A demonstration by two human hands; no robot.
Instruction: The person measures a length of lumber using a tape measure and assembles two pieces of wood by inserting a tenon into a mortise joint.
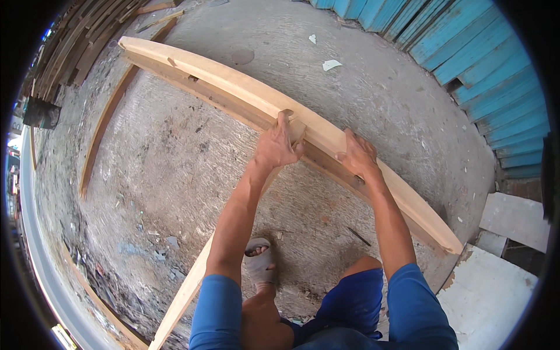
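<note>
A long pale wooden beam [322, 131] lies slantwise across the space before the person, its left end farther away and its right end nearer. Its near side is darker and has a small dark notch toward the left end. A pale wooden strip [188, 286] meets the beam's near side around mid-length and runs back from it toward the person, passing beneath the left forearm. The left hand [280, 143] has its grip closed on the strip's end, right against the beam, with fingertips reaching the beam's edge. The right hand [360, 154] grips the beam itself, just right of that joint, its fingers curled over the top.

On the beam's near side, a foot in a grey sandal [258, 259] stands on the rough concrete floor [175, 146], and a thin dark rod [359, 236] lies below the right hand's part of the beam. A brown wooden batten [105, 125] stretches nearer from beside the beam's left end; past that end are stacked timbers [81, 41] and a dark bucket [42, 113]. Beyond the beam's far side lie a pale scrap [332, 65] and, farther off, blue corrugated sheeting [496, 87]. White slabs [490, 297] lie beside the beam's right end.
</note>
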